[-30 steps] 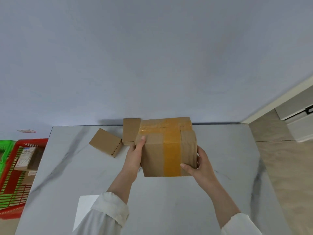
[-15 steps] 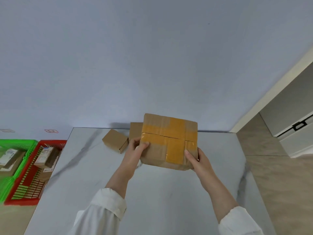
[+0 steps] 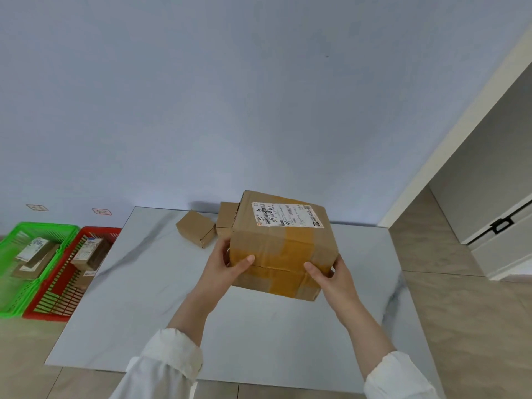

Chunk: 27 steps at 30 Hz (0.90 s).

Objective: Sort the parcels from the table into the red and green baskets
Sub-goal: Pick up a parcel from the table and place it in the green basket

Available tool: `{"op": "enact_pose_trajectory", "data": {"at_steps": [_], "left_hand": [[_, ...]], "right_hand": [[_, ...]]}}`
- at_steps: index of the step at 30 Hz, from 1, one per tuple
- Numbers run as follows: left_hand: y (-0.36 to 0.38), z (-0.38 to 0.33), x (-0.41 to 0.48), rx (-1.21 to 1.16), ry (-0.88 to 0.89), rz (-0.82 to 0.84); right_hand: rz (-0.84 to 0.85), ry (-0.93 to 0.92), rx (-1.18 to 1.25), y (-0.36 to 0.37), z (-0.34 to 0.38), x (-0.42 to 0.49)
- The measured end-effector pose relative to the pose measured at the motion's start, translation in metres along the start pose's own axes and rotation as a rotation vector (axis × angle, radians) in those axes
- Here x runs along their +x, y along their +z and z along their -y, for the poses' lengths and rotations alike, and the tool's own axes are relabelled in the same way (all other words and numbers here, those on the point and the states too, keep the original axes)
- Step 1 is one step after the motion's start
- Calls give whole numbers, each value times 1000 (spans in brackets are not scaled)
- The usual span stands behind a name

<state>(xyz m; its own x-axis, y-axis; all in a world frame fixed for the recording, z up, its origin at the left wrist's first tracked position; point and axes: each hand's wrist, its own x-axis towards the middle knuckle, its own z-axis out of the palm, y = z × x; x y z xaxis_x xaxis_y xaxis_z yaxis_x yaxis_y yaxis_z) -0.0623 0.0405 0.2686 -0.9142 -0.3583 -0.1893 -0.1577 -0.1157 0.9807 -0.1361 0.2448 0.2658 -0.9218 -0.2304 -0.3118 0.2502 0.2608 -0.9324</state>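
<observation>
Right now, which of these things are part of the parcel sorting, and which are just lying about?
Part of the job:
- big taped parcel, gripped by left hand and right hand
- two small boxes on the table
- green basket and red basket, each holding parcels

Just around:
- white cabinet
- two wall stickers

Loose white sleeves (image 3: 172, 352) with cuffs cover both forearms.

You had three brown cardboard parcels over the table: one big taped one (image 3: 283, 246), two small plain ones (image 3: 196, 232) (image 3: 227, 218). Two plastic baskets, one green (image 3: 11, 286), one red (image 3: 54, 298).
</observation>
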Motion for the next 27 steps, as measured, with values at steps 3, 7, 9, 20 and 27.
{"op": "enact_pose_trajectory", "data": {"at_steps": [3, 7, 9, 20, 27], "left_hand": [[-4, -6, -3, -14, -22, -10], [-7, -10, -7, -55, -74, -61], [-9, -10, -11, -88, -82, -59], [-19, -19, -23, -70, -85, -70], [-23, -22, -28, -122, -102, -7]], "right_hand": [[-17, -41, -22, 3, 0, -8], [-20, -78, -34, 10, 1, -18], [-16, -83, -31, 11, 2, -23], [-5, -131, -47, 12, 14, -38], [36, -124, -14, 6, 18, -36]]}}
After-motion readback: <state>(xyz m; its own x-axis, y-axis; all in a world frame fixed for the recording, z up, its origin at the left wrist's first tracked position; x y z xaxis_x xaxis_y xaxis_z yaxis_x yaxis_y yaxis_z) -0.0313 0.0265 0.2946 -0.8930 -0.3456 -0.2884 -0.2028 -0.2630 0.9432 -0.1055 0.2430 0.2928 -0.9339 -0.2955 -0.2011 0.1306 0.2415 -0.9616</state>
